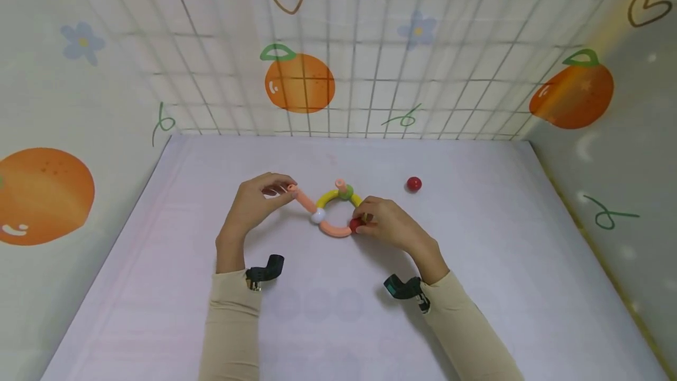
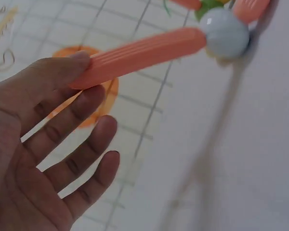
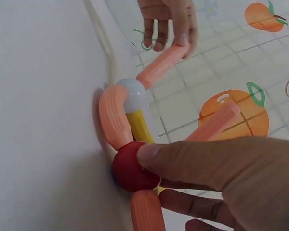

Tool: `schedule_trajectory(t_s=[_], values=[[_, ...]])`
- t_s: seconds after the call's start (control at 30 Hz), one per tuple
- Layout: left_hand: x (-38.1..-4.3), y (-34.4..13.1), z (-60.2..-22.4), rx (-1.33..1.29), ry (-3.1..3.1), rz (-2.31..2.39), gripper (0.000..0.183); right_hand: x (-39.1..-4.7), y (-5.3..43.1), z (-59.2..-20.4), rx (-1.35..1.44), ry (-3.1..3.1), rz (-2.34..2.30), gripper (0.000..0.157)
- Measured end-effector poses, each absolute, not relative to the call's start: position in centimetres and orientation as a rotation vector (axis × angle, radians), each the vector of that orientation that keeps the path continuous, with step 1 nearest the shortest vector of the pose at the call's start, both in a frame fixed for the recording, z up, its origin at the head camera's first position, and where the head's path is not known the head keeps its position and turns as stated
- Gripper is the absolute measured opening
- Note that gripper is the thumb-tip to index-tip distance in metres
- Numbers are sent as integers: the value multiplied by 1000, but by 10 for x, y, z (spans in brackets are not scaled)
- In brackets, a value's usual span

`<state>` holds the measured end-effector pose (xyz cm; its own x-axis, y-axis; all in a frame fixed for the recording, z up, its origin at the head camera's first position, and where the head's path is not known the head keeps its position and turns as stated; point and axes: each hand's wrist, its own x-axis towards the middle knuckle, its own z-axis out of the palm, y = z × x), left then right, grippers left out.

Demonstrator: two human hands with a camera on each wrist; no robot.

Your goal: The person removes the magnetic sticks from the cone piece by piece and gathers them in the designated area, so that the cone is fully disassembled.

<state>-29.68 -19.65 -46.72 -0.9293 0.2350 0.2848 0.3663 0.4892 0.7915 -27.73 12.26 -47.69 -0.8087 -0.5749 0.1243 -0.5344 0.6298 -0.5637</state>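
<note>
Rods and balls form a ring on the white table. It has a white ball (image 1: 318,216), a green ball (image 1: 347,192), a red ball (image 3: 135,168), yellow curved rods (image 1: 327,197) and a pink curved rod (image 1: 336,230). From the white ball a straight pink rod (image 2: 144,57) slants up; my left hand (image 1: 252,203) pinches its free end between thumb and index finger, the other fingers spread. My right hand (image 1: 392,222) holds the red ball, thumb on top and fingers behind, partly hiding the ring's right side. Another pink rod (image 1: 341,184) sticks up from the green ball.
A loose red ball (image 1: 414,184) lies on the table (image 1: 476,193) behind and right of my right hand. A curtain (image 1: 370,63) printed with oranges hangs over a wire grid at the back, with more printed cloth at both sides.
</note>
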Motion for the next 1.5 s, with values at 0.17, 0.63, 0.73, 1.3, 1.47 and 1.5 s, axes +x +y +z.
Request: schedule_trajectory(t_s=[0.17, 0.63, 0.73, 1.3, 1.47, 1.5], values=[[-294, -219, -476, -405, -2741, -1403, 24, -279, 123, -479, -953, 2755, -953, 19], [-297, -229, -492, -366, -2983, -1169, 19, -281, 124, -479, -997, 2752, -952, 21], [-298, -219, -487, -350, -2976, -1214, 25, -281, 126, -478, -1057, 2797, -878, 20], [-322, -103, -513, -512, -2561, -1328, 35, -286, 118, -466, -1060, 3040, -1270, 20], [-328, -91, -516, -569, -2568, -1259, 32, -290, 107, -465, -1024, 3102, -1250, 34], [-329, -90, -517, -587, -2559, -1233, 30, -290, 105, -465, -1026, 3107, -1241, 35]])
